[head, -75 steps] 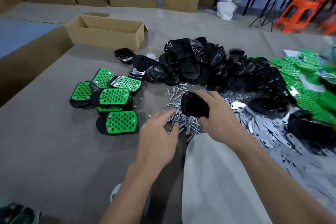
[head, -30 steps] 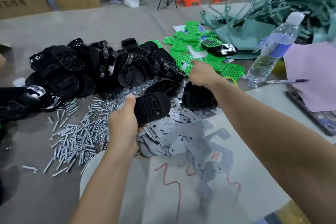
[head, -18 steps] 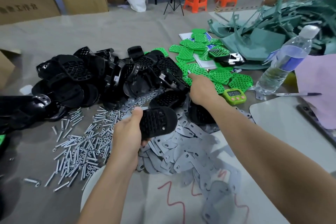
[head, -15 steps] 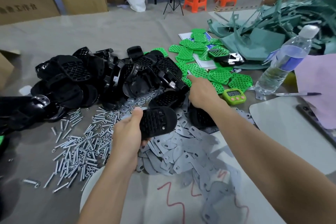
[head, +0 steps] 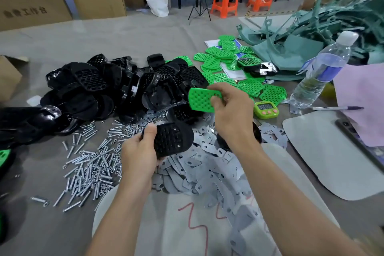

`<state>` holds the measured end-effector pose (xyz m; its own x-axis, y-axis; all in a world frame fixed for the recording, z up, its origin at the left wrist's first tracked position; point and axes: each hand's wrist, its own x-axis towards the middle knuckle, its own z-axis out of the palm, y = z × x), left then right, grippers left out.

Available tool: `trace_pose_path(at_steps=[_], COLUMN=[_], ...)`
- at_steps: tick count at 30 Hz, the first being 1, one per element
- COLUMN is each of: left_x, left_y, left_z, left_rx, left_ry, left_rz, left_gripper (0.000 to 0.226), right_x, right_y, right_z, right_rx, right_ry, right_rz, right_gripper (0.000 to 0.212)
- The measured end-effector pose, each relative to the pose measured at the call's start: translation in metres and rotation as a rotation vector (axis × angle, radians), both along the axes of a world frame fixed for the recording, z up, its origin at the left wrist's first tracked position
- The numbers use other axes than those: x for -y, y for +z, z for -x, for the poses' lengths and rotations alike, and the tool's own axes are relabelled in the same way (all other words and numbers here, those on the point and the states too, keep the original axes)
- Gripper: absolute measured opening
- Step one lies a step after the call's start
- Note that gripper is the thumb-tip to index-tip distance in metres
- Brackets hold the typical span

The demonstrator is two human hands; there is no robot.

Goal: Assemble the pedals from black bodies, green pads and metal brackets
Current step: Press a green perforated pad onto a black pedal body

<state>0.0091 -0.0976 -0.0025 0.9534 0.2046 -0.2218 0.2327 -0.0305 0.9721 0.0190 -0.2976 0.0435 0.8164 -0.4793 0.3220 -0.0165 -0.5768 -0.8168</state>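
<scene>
The fingers [head: 150,131] of the left hand [head: 138,156] are curled around one black body [head: 172,139], its holed face up, above the table [head: 124,35]. At 1 o'clock from it the right hand [head: 230,114] pinches one green pad [head: 200,100] between thumb and fingers, apart from the body. The metal brackets [head: 197,174] lie at 5 o'clock, bolts [head: 89,164] at 8 o'clock, the heap of black bodies [head: 116,89] at 10 o'clock, and loose green pads [head: 228,62] farther at 1 o'clock.
</scene>
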Motion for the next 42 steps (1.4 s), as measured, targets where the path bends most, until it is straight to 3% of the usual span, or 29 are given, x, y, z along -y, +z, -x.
trace_pose_path(at_steps=[5, 10, 16, 22, 27, 30, 35, 39, 42], left_x=[-0.014, -0.020, -0.020, -0.024, -0.028, -0.030, -0.039, -0.047, -0.054], left_y=[-0.007, -0.007, 0.000, -0.001, -0.003, -0.004, -0.006, -0.012, -0.018], left_z=[-0.002, 0.011, 0.031, 0.041, 0.044, 0.044, 0.035, 0.023, 0.013], left_rx=[0.100, 0.051, 0.087, 0.082, 0.051, 0.064, 0.171, 0.213, 0.159], left_ry=[0.040, 0.036, 0.028, 0.063, 0.158, 0.166, 0.013, 0.014, 0.053], left_rz=[-0.236, -0.137, -0.013, 0.051, 0.178, 0.116, 0.100, 0.129, 0.241], left_gripper=[0.049, 0.050, 0.057, 0.044, 0.042, 0.047, 0.031, 0.024, 0.045], right_x=[-0.042, -0.058, -0.076, -0.092, -0.106, -0.107, -0.107, -0.107, -0.104], right_y=[0.003, -0.007, -0.010, -0.010, -0.013, -0.014, -0.018, -0.024, -0.032], right_z=[0.031, 0.049, 0.065, 0.072, 0.074, 0.069, 0.056, 0.038, 0.024], right_rx=[-0.093, -0.332, -0.287, -0.257, -0.221, -0.203, -0.174, -0.107, -0.061], right_ry=[0.289, 0.413, 0.373, 0.354, 0.402, 0.384, 0.355, 0.371, 0.403], right_rz=[-0.315, -0.235, -0.358, -0.390, -0.276, -0.154, -0.257, -0.310, -0.367], right_gripper=[0.027, 0.021, 0.021, 0.018, 0.020, 0.013, 0.015, 0.017, 0.017])
